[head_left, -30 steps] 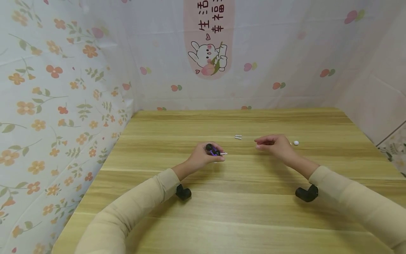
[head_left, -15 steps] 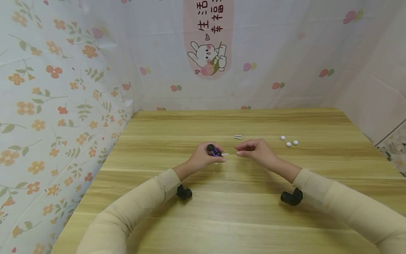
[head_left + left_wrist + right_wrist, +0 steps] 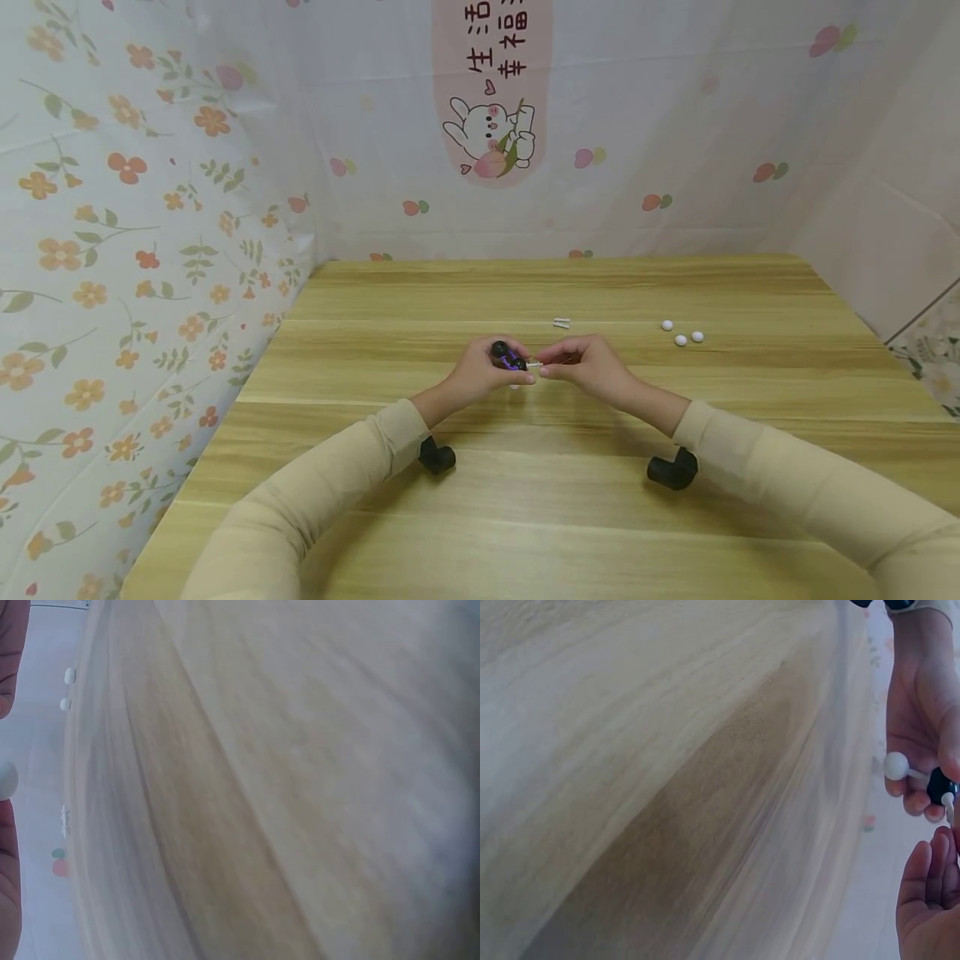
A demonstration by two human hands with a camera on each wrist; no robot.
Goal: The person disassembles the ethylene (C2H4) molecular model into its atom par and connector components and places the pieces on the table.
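Note:
My left hand (image 3: 477,365) grips a ball-and-stick model (image 3: 507,357) with black balls and purple links. A white ball (image 3: 896,766) sticks out from one side of it, seen in the right wrist view. From a black ball a short white connector stick (image 3: 533,364) points to the right. At the stick's free end, my right hand (image 3: 588,367) pinches it between thumb and fingertips. The right wrist view has both hands at its right edge, partly cut off. Only some fingers and a white ball (image 3: 7,780) show at the left wrist view's edge.
Three white balls (image 3: 680,340) lie on the wooden table (image 3: 525,483), right of the hands. Two small white sticks (image 3: 562,323) lie beyond the hands. Patterned cloth (image 3: 360,150) hangs at the back and left. A black wrist device (image 3: 672,469) hangs under the right sleeve.
The right hand has moved left from beside the white balls to the white stick on the model, uncovering the balls. The left hand has stayed nearly still with the model.

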